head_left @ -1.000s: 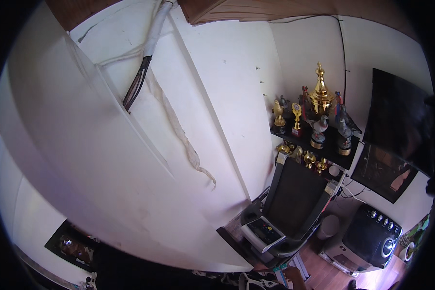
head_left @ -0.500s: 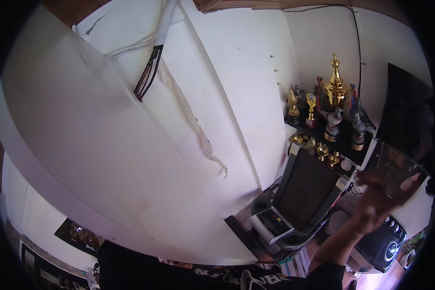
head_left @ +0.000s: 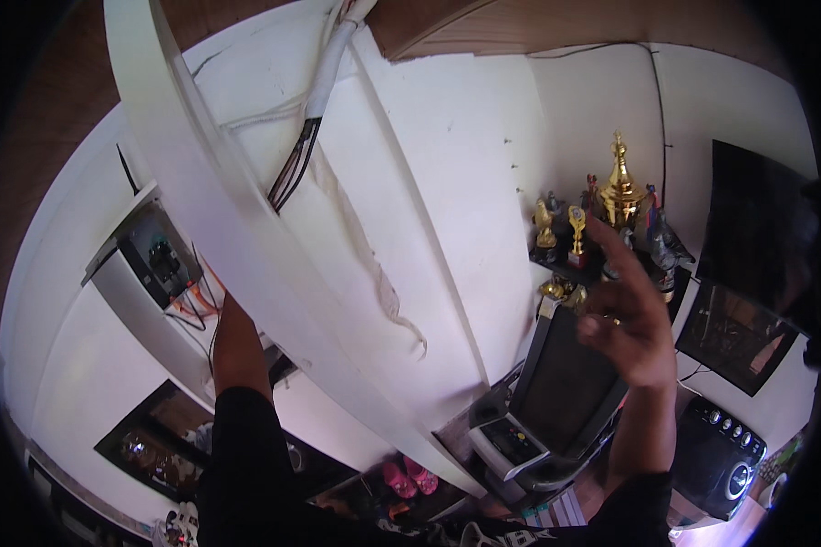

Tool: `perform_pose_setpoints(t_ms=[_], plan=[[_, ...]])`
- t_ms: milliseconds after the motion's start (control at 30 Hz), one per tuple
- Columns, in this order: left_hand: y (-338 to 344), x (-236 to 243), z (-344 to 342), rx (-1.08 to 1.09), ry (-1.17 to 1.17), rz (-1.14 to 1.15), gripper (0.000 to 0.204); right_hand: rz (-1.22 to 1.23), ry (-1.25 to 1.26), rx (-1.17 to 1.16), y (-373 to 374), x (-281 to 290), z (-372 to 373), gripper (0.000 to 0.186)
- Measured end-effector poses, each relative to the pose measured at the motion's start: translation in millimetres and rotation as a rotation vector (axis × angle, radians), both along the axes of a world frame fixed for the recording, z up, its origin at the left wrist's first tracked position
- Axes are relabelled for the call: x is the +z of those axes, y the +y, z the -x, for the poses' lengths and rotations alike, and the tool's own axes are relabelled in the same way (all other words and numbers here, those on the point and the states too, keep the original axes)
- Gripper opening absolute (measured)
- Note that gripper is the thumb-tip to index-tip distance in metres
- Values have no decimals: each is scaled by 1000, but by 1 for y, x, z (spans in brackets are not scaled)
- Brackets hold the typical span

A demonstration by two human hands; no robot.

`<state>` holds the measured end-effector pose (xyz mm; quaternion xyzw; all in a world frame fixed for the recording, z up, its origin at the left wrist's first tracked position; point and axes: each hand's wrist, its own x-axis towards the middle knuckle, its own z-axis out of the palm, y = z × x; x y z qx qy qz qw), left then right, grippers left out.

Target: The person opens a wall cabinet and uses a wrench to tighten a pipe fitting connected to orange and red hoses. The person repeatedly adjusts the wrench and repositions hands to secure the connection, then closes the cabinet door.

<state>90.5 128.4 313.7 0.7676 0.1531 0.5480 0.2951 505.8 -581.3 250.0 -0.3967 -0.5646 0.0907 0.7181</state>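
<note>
My right hand (head_left: 634,324) is raised in the air on the right, its index finger stretched upward and the others partly curled, with nothing in it. Beyond it are the trophies (head_left: 621,187) and the treadmill (head_left: 561,378). My left forearm (head_left: 240,351) reaches up on the left and passes behind the edge of a long white panel (head_left: 274,273), which hides the hand. Beside that forearm is an open electrical box (head_left: 150,255) with dark parts inside. Orange and black wires (head_left: 194,296) hang from it close to my left wrist.
Dark cables (head_left: 294,164) come out of a white sleeve on the wall, beside a loose pale strip (head_left: 374,269). A black television (head_left: 757,228) hangs at right, above a washing machine (head_left: 716,456). Pink shoes (head_left: 410,476) lie below, and a wooden ceiling edge (head_left: 556,27) runs overhead.
The white panel now appears narrow and edge-on, uncovering the electrical box. My left forearm has come into view. My right hand has moved up and left, its index finger now extended.
</note>
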Motion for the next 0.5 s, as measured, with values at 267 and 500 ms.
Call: perform_pose_setpoints(t_ms=[267, 500], plan=[[6, -12, -7, 76, -86, 91, 40, 42, -199, 99, 66, 54, 9, 72], [-17, -23, 4, 371, -3, 6, 44, 153, -22, 338, 134, 15, 19, 68]])
